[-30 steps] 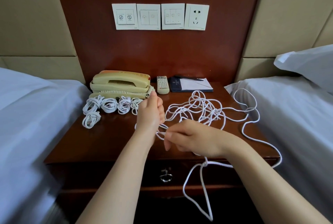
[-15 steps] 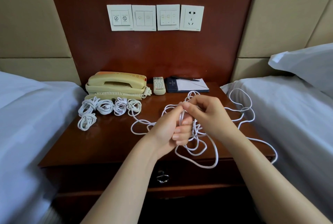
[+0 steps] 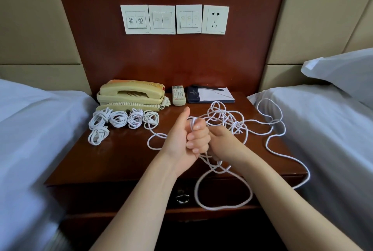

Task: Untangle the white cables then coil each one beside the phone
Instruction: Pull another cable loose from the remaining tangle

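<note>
Centre of frame, above the nightstand point(image 3: 121, 160): left hand point(image 3: 186, 139) makes a fist with the thumb up, fingers curled round several turns of white cable. It is probably serving as the form for a new coil. Right hand point(image 3: 226, 141) sits tight against it on the right. Its fingers are hidden behind the fist, so I cannot tell whether they pinch a strand; likely it feeds slack.

The loose tangle point(image 3: 228, 117) lies right of centre. One strand strays onto the right bed point(image 3: 323, 129), and one large loop point(image 3: 220, 208) hangs over the front edge.

Count:
- Phone point(image 3: 131, 95): one.
- Finished coils point(image 3: 119, 119): five at left centre, four in a row just before the phone and one nearer. The rightmost trails a tail.
- Remote point(image 3: 178, 95): one.
- Notepad point(image 3: 210, 95): one.
</note>
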